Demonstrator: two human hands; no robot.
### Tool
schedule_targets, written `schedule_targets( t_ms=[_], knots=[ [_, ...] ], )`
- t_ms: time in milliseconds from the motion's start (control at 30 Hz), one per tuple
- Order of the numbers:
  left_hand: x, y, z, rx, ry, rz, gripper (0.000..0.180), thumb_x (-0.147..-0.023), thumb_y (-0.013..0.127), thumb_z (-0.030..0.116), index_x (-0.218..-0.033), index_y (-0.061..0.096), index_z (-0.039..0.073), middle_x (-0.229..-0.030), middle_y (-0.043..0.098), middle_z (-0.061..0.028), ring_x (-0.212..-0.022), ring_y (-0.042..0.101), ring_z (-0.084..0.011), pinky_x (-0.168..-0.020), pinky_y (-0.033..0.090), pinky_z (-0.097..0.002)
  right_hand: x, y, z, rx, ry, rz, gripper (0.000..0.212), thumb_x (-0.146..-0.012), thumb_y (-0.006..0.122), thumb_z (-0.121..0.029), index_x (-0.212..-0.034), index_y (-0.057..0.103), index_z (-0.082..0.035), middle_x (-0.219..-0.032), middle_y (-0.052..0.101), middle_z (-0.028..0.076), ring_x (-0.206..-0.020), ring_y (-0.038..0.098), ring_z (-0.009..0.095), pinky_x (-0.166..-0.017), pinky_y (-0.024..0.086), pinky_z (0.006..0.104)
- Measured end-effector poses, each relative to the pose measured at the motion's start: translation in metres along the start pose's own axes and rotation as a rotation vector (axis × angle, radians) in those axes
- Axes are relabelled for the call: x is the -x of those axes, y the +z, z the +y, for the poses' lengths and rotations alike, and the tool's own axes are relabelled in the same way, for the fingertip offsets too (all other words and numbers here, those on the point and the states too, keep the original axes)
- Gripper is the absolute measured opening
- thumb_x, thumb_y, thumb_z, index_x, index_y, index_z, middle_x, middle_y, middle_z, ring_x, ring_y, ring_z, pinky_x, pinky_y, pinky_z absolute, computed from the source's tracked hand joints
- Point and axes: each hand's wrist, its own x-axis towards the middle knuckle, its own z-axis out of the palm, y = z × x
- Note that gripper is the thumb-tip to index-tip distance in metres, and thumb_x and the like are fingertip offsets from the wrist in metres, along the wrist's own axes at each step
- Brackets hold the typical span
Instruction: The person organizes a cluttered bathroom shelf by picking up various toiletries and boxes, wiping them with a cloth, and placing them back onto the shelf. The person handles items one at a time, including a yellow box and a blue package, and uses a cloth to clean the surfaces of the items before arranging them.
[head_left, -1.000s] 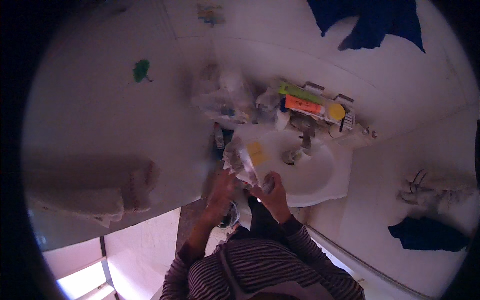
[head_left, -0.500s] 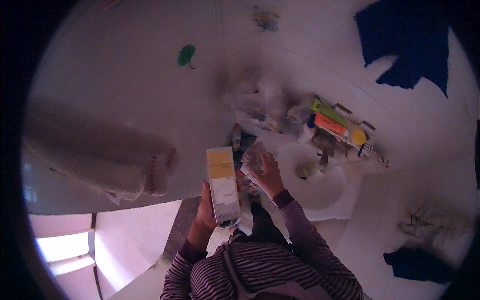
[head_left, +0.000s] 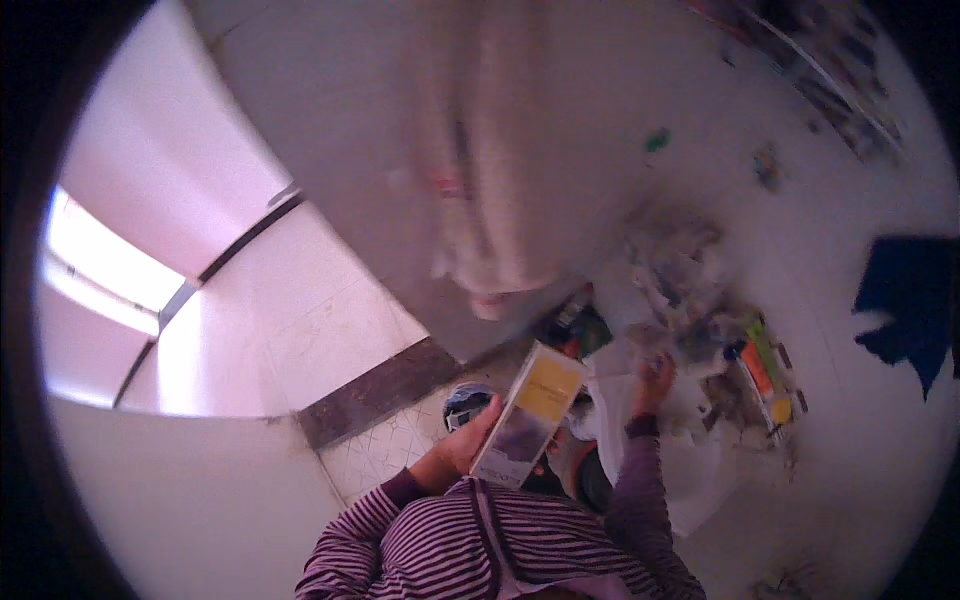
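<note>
My left hand (head_left: pixel 470 440) is closed round the side of a long white and yellow carton (head_left: pixel 530 415), held tilted in front of my striped top. To the right, my right hand (head_left: pixel 654 384) is over the near rim of the white washbasin (head_left: pixel 690 465), fingers bent. At its fingertips is a crumpled, see-through piece of plastic (head_left: pixel 645 342), blurred; its exact kind does not show. Beyond the carton, dark bottles or packs (head_left: pixel 580 322) stand by the wall, too smeared to name.
A pale towel (head_left: pixel 500 230) hangs on the wall ahead. Right of it are plastic bags (head_left: pixel 680 265) and a rack with green and orange tubes (head_left: pixel 762 370). A dark blue shape (head_left: pixel 908 305) is on the right wall. Left lies a bright doorway (head_left: pixel 290 310) with a dark sill (head_left: pixel 375 390).
My view has swung left, so the basin, rack and towel sit further right and the doorway shows more. The carton now leans to the right. Both hands keep their hold.
</note>
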Motion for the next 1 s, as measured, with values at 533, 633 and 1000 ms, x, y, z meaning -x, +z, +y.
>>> schedule_targets(
  t_ms=[533, 633, 1000],
  knots=[
    [0.2, -0.016, 0.083, 0.142, 0.94, 0.175, 0.072, -0.093, 0.021, 0.064, -0.145, 0.03, 0.014, -0.137, 0.042, -0.018, -0.12, 0.047, -0.0304, -0.089, 0.047, -0.0541, 0.129, 0.144, -0.247, -0.514, 0.241, -0.52, 0.052, -0.086, 0.062, -0.008, -0.132, 0.04, -0.001, -0.133, 0.046, 0.012, -0.119, 0.047, 0.025, -0.101, 0.037, 0.0372],
    [0.213, -0.004, 0.096, 0.081, 1.062, 0.185, 0.07, -0.094, 0.019, 0.063, -0.145, 0.029, 0.015, -0.137, 0.042, -0.0181, -0.119, 0.048, -0.0296, -0.09, 0.048, -0.052, 0.151, 0.188, -0.295, -0.547, 0.223, -0.702, 0.051, -0.086, 0.06, -0.006, -0.133, 0.04, -0.002, -0.133, 0.046, 0.011, -0.12, 0.047, 0.025, -0.102, 0.037, 0.0379],
    [0.275, 0.029, 0.075, -0.009, 1.466, 0.134, 0.073, -0.095, 0.011, 0.061, -0.145, 0.027, 0.011, -0.141, 0.039, -0.0176, -0.122, 0.046, -0.0301, -0.095, 0.047, -0.0453, 0.216, 0.271, -0.379, -0.657, -0.084, -1.206, 0.036, -0.075, 0.068, 0.004, -0.107, 0.053, 0.002, -0.107, 0.058, 0.011, -0.1, 0.054, 0.021, -0.09, 0.044, 0.0362]
  ],
)
